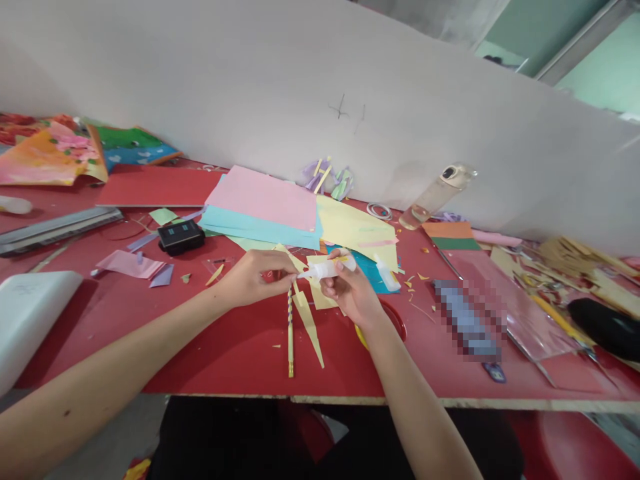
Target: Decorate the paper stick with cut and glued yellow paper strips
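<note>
My right hand [353, 290] is closed around a small white squeeze bottle [327, 268], which lies sideways with its narrow nozzle pointing left. The fingers of my left hand [255, 277] are pinched together at the nozzle's tip; what they hold, if anything, is too small to make out. Below them a patterned pencil [291, 333] with a gold end lies on the red table [215, 367]. Beside the pencil is a long pointed strip of pale yellow paper [311, 330]. A yellow paper piece [323, 297] lies under the bottle. Behind my right wrist, a yellow-handled item [361, 339] is mostly hidden.
Pink paper [265, 197], blue sheets [260, 227] and yellow paper [355, 227] lie behind my hands. A second white bottle [387, 275] is at the right. A black box [181, 237] sits left; a clear water bottle [435, 199] stands near the wall.
</note>
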Action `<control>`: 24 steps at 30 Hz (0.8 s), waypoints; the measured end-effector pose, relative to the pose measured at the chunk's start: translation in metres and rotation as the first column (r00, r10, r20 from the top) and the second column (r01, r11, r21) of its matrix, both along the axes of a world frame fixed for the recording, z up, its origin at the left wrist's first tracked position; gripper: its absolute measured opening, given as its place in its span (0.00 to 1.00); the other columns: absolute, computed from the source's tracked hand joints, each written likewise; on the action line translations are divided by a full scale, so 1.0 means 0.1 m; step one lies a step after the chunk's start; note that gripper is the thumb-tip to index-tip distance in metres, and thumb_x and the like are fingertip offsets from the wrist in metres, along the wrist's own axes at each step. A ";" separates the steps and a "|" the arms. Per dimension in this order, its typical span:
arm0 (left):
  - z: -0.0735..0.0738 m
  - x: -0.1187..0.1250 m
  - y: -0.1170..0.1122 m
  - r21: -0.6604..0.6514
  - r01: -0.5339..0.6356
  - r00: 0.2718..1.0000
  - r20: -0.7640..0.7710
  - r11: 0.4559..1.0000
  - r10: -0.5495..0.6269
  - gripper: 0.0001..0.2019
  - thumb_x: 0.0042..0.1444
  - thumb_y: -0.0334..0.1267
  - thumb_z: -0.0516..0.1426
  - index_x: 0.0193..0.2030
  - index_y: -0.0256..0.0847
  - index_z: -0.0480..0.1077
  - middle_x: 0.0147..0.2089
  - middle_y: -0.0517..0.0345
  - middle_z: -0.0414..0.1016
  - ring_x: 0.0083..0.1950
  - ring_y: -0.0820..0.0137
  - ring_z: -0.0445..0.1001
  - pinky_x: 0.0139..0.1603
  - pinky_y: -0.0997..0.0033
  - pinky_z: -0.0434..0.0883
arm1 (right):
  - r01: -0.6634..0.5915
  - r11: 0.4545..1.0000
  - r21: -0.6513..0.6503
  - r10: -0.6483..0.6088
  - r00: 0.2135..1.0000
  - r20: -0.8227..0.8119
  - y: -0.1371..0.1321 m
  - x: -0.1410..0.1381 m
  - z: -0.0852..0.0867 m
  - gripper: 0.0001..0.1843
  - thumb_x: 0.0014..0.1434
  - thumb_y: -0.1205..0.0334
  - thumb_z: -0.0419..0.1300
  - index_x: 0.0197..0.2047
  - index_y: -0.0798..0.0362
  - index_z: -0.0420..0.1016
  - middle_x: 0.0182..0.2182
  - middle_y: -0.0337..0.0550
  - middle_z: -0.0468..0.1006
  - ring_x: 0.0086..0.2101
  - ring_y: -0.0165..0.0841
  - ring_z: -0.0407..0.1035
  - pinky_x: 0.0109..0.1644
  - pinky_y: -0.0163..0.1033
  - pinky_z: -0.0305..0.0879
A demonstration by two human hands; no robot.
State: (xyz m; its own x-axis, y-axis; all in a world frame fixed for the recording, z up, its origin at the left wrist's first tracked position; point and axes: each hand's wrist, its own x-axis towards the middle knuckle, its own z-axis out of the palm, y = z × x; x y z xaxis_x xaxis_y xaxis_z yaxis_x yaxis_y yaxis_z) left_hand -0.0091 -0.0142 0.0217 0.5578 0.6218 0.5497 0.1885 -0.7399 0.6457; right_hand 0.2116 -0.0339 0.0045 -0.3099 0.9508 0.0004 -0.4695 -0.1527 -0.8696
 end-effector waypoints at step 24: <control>0.08 0.02 -0.03 -0.178 -0.110 0.994 -0.047 0.978 0.103 0.08 0.61 0.36 0.52 0.36 0.36 0.71 0.33 0.54 0.75 0.33 0.73 0.71 0.36 0.73 0.69 | 0.053 0.995 0.086 -0.060 0.995 0.080 -0.01 -0.02 0.03 0.11 0.58 0.59 0.62 0.42 0.48 0.65 0.23 0.34 0.68 0.24 0.25 0.63 0.26 0.29 0.53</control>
